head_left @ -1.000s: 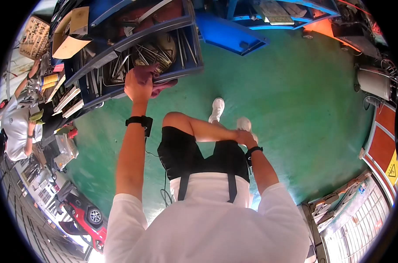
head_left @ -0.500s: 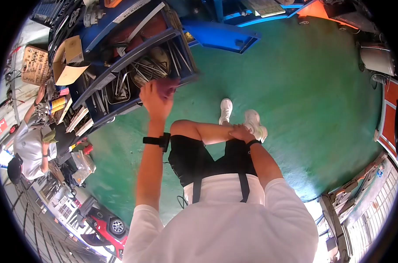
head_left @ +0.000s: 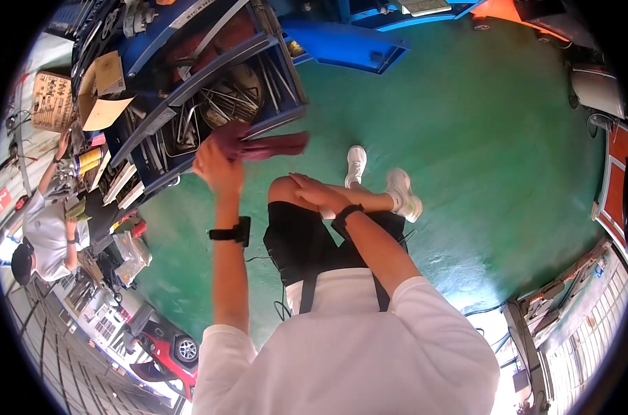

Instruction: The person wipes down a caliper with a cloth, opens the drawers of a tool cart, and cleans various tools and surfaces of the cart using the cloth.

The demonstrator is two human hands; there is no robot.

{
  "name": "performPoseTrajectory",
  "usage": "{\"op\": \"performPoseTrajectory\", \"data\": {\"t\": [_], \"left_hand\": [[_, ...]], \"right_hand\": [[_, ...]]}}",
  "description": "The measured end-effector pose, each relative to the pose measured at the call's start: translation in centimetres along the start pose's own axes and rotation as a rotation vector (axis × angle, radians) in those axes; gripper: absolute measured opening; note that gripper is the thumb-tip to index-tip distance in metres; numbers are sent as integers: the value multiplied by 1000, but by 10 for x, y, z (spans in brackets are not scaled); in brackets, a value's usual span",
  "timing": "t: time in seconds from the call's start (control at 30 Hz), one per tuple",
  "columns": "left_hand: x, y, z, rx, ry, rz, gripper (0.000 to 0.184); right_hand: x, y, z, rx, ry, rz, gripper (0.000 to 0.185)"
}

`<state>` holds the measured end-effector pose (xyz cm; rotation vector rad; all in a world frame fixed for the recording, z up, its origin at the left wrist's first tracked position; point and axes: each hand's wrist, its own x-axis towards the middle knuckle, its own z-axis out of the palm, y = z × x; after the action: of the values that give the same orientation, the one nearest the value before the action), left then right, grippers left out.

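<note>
My left hand (head_left: 219, 168) is closed on a maroon cloth (head_left: 269, 144), whose loose end trails to the right. It is at the front edge of an open blue drawer (head_left: 279, 119). Inside that drawer lie metal rods and hex keys, with a round tray (head_left: 253, 86) among them. My right hand (head_left: 319, 194) rests on my left knee (head_left: 284, 190), its fingers stretched out and nothing seen in them.
Another person (head_left: 51, 232) stands at the far left, one hand holding a greenish cloth (head_left: 75, 209). An open cardboard box (head_left: 106, 114) sits on the blue cabinet. A blue door panel (head_left: 348, 47) juts over the green floor (head_left: 480, 138). A red car (head_left: 165, 353) is lower left.
My left hand has moved slightly left and down, and the maroon cloth now hangs out lengthwise to the right. My right hand has shifted from near my ankle to my left knee.
</note>
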<state>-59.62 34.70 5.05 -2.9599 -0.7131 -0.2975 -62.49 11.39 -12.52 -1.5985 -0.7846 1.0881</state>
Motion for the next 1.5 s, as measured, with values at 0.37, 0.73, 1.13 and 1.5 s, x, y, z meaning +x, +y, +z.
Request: {"op": "performPoseTrajectory", "data": {"t": [0.37,0.73,1.13,1.5], "left_hand": [[10,30,13,-237,42,-172,59],[8,31,8,-215,-8,-203,57],[17,123,-7,-367,-49,52,57],[11,45,-14,-96,-94,-140,59]], "right_hand": [[-69,11,-80,-502,-357,166,38],[-85,3,-85,-452,-259,128,48],[-44,-30,-61,-733,-172,-156,41],[-31,-19,-79,-663,-208,-118,51]]}}
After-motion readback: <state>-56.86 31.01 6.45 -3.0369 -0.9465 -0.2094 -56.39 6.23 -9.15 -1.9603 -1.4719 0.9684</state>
